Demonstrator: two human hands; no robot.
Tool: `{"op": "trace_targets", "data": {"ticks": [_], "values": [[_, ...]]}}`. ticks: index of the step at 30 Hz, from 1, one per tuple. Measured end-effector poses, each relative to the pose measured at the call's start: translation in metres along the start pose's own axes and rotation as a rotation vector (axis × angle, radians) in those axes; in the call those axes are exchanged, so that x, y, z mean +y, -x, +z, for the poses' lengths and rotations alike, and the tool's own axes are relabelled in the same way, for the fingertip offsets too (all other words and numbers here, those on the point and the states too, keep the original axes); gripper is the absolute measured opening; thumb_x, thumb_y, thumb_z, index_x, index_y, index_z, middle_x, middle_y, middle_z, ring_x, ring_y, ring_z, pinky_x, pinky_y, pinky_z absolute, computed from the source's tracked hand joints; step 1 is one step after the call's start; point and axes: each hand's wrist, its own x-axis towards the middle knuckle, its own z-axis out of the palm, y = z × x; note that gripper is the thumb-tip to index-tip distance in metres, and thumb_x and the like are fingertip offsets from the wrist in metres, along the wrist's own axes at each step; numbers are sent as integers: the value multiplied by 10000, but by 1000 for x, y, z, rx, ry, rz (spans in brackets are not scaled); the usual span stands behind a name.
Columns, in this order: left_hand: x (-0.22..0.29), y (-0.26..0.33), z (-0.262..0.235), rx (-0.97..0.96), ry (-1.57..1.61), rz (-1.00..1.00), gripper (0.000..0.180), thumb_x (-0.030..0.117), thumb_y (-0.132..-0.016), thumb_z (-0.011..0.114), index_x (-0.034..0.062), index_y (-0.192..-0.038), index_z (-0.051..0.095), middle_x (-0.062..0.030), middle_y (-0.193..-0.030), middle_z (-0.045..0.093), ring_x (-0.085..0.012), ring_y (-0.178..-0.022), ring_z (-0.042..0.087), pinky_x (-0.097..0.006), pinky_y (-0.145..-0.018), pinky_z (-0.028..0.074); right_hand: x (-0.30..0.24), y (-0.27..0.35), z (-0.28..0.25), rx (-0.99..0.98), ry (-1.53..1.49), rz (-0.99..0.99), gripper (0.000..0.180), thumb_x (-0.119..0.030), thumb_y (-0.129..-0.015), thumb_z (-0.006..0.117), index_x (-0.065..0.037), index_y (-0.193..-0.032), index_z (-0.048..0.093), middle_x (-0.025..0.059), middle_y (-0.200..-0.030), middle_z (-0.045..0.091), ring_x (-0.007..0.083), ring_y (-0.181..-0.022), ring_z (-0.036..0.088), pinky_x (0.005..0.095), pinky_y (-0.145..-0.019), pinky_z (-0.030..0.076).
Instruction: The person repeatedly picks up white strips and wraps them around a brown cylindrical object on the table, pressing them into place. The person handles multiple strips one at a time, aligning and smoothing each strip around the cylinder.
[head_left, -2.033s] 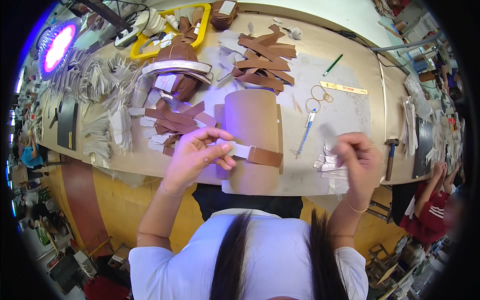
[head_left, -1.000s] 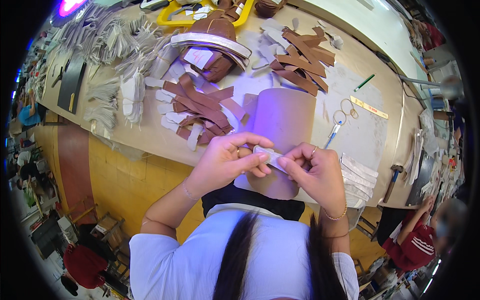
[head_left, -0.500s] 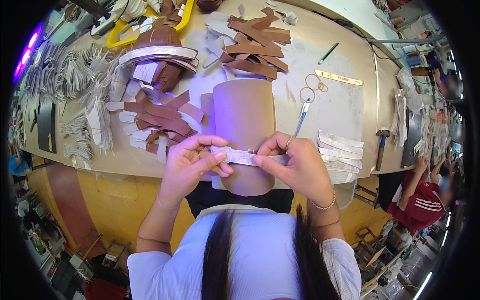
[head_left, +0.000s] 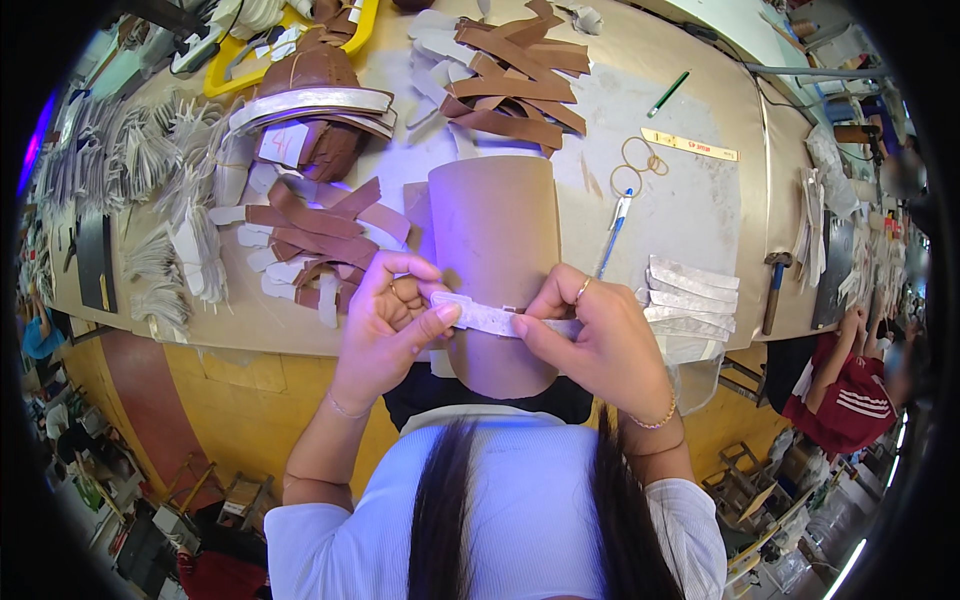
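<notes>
We see a narrow, mottled whitish strip [head_left: 488,317] drawn out between the fingers of our left hand [head_left: 385,325] and right hand [head_left: 605,335]. It slants gently downward to the right, crossing the view of the lower part of a curved tan form [head_left: 495,225]. Its left end looks rounded; our right fingers partly hide the other.

A leatherwork-style workshop: the paper-covered workbench [head_left: 640,50] bears 2 piles of brown straps [head_left: 510,80], at 12 and 10 o'clock, with stacked pale strips [head_left: 140,160] farther out at 10. A yellow ruler [head_left: 690,144] lies at 2 o'clock, a hammer [head_left: 772,300] at 3. Just past 3, a co-worker [head_left: 845,400] is at the bench's edge.
</notes>
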Motion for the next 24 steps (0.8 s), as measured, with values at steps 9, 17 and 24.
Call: {"op": "trace_targets", "data": {"ticks": [9,17,24], "values": [[-2,-2,2,-3,29,1,371,-66,-833,637,59,-1084,395,-74,-897,562,-136,-814,600,-242,-695,520,12,4,-6,32,-47,141,276,-199,-761,774,-51,-833,552,19,-690,567,90,-585,507,233,-532,393],[-18,3,-26,36,117,56,390,-86,-811,642,76,-1084,415,-31,-889,494,-170,-870,585,-323,-782,496,47,24,-22,16,-397,219,187,-122,-776,763,-37,-852,614,-45,-741,568,17,-655,455,167,-584,355],[-23,0,-23,20,116,50,366,-39,-844,627,96,-1083,385,-64,-848,531,-217,-785,604,-339,-708,508,62,21,-19,12,-412,227,201,-208,-800,745,-38,-816,639,-5,-739,633,62,-698,550,225,-659,442]]}}
